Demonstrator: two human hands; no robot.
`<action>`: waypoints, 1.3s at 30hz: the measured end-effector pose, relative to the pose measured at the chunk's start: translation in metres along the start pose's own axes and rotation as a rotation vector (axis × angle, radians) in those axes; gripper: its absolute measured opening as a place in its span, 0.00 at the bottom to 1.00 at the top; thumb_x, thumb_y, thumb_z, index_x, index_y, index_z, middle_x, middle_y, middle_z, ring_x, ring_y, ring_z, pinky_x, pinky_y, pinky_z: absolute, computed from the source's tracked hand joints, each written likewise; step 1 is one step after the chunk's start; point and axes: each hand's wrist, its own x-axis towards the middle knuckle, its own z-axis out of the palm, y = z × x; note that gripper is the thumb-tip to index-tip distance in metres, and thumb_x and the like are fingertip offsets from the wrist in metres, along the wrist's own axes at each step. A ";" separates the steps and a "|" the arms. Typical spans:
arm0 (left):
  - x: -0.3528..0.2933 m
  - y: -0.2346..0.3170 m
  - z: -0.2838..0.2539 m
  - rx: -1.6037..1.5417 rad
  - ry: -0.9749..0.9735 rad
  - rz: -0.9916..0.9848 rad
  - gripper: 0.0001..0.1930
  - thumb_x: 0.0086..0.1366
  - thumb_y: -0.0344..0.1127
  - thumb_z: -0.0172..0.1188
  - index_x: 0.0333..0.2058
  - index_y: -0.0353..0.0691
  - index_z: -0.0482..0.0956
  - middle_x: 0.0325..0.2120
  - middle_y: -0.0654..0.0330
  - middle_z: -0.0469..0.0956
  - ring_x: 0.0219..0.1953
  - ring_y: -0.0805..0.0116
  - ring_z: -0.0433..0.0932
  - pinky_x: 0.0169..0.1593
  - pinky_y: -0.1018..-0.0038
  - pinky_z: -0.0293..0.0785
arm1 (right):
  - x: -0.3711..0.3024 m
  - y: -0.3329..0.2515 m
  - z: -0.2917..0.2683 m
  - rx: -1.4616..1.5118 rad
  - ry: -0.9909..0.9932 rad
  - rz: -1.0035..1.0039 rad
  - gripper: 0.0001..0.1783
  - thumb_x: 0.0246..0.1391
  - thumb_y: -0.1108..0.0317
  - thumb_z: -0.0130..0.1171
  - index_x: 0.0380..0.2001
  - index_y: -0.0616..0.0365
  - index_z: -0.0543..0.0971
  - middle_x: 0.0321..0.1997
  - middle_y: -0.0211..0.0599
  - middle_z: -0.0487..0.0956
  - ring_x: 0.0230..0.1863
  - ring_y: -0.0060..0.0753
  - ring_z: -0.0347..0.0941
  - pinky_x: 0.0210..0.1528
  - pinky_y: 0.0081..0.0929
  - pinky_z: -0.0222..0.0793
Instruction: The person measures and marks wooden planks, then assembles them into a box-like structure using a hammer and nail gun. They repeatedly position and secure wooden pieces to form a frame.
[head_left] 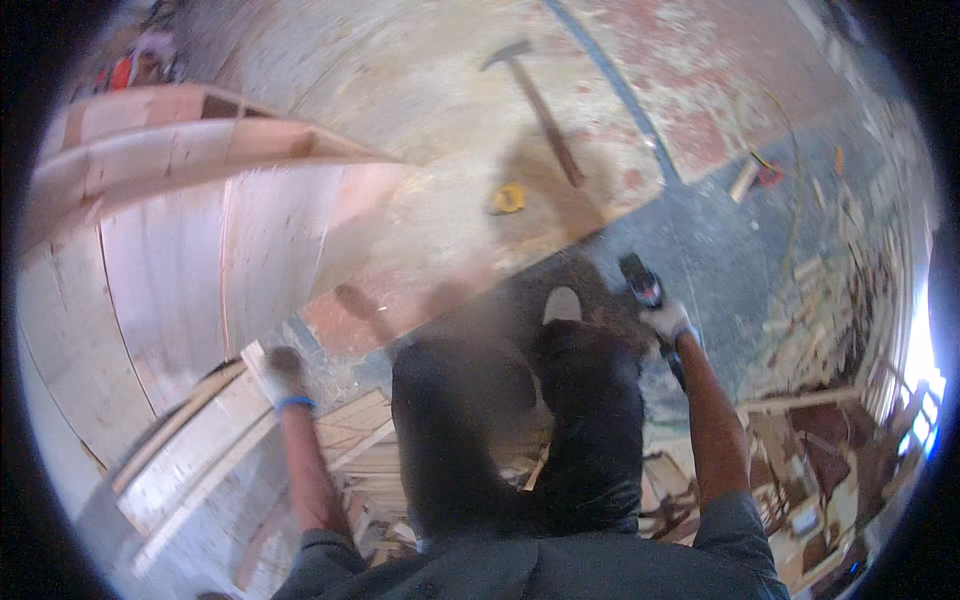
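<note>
My left hand, in a pale glove with dark fingers, is closed against a short pale piece of wood. Motion blurs its fingers. Beside it is the corner of a large panelled wooden structure. My right hand, also gloved, grips a black handheld power tool just right of my knees. The tool points away from me, and its exact kind is unclear. Ahead on the floor lie a claw hammer with a brown handle and a yellow tape measure.
Wooden boards lie at my lower left, with more slats beside my legs. Wood offcuts are heaped along the right. A dark floor strip borders the paint-worn floor. A small red object sits at the far right.
</note>
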 end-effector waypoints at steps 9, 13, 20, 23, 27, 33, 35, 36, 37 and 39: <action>-0.315 0.134 -0.368 -1.957 -0.391 1.049 0.21 0.78 0.43 0.48 0.56 0.31 0.77 0.54 0.53 0.78 0.54 0.63 0.78 0.63 0.70 0.71 | -0.124 -0.169 -0.138 1.117 0.146 -0.215 0.20 0.52 0.55 0.67 0.36 0.64 0.85 0.29 0.36 0.82 0.31 0.29 0.76 0.38 0.34 0.75; -0.393 0.101 -0.403 -2.376 -0.811 1.035 0.21 0.77 0.43 0.50 0.59 0.33 0.74 0.53 0.50 0.78 0.54 0.62 0.78 0.62 0.65 0.73 | -0.205 -0.204 -0.169 1.647 0.041 -0.156 0.07 0.52 0.66 0.67 0.32 0.57 0.83 0.27 0.32 0.80 0.24 0.29 0.76 0.27 0.31 0.72; -0.472 -0.008 -0.461 -2.119 -1.158 0.820 0.18 0.77 0.51 0.52 0.43 0.39 0.75 0.12 0.75 0.55 0.10 0.79 0.53 0.15 0.75 0.49 | -0.292 -0.101 -0.182 1.510 0.201 -0.185 0.25 0.50 0.48 0.68 0.36 0.64 0.86 0.30 0.39 0.84 0.30 0.33 0.80 0.36 0.35 0.76; -0.455 0.015 -0.490 -2.041 -1.193 0.920 0.17 0.77 0.50 0.52 0.43 0.41 0.75 0.12 0.75 0.57 0.10 0.80 0.54 0.15 0.77 0.48 | -0.332 0.027 -0.202 0.880 0.302 0.073 0.24 0.54 0.46 0.65 0.36 0.59 0.87 0.35 0.45 0.86 0.38 0.44 0.84 0.44 0.43 0.78; -0.470 0.075 -0.499 -1.835 -1.166 0.741 0.12 0.77 0.46 0.53 0.37 0.47 0.76 0.12 0.75 0.57 0.11 0.81 0.53 0.15 0.77 0.45 | -0.401 0.251 -0.223 0.108 0.492 0.366 0.28 0.59 0.42 0.56 0.32 0.58 0.86 0.35 0.53 0.85 0.39 0.57 0.83 0.42 0.48 0.79; -0.512 0.143 -0.519 -1.622 -1.333 0.471 0.10 0.74 0.49 0.55 0.37 0.53 0.76 0.13 0.77 0.58 0.10 0.78 0.53 0.15 0.76 0.45 | -0.488 0.511 -0.154 -0.685 0.094 0.502 0.14 0.57 0.56 0.58 0.28 0.49 0.88 0.32 0.43 0.87 0.33 0.45 0.85 0.34 0.41 0.79; -0.538 0.129 -0.553 -1.621 -1.307 0.383 0.10 0.74 0.50 0.55 0.37 0.53 0.76 0.13 0.78 0.57 0.10 0.79 0.54 0.15 0.76 0.47 | -0.496 0.521 -0.149 -0.822 0.036 0.398 0.16 0.58 0.56 0.56 0.34 0.52 0.88 0.42 0.49 0.84 0.46 0.49 0.78 0.48 0.44 0.71; -0.541 0.130 -0.562 -1.645 -1.212 0.321 0.10 0.73 0.49 0.56 0.36 0.52 0.76 0.13 0.78 0.57 0.11 0.79 0.54 0.15 0.76 0.47 | -0.503 0.514 -0.154 -0.719 0.044 0.452 0.17 0.58 0.56 0.56 0.37 0.54 0.88 0.47 0.52 0.82 0.53 0.52 0.75 0.55 0.46 0.67; -0.537 0.131 -0.565 -1.686 -1.263 0.327 0.10 0.74 0.48 0.55 0.35 0.51 0.75 0.13 0.77 0.56 0.10 0.79 0.53 0.15 0.75 0.47 | -0.509 0.504 -0.163 -0.593 0.037 0.535 0.19 0.59 0.56 0.55 0.40 0.56 0.88 0.52 0.55 0.81 0.60 0.54 0.72 0.62 0.48 0.63; -0.543 0.133 -0.597 -1.662 -1.281 0.313 0.11 0.75 0.47 0.54 0.34 0.50 0.74 0.12 0.77 0.54 0.10 0.79 0.50 0.16 0.75 0.45 | -0.507 0.530 -0.146 -0.310 -0.046 0.693 0.19 0.60 0.56 0.55 0.42 0.55 0.88 0.51 0.51 0.84 0.58 0.51 0.78 0.63 0.49 0.67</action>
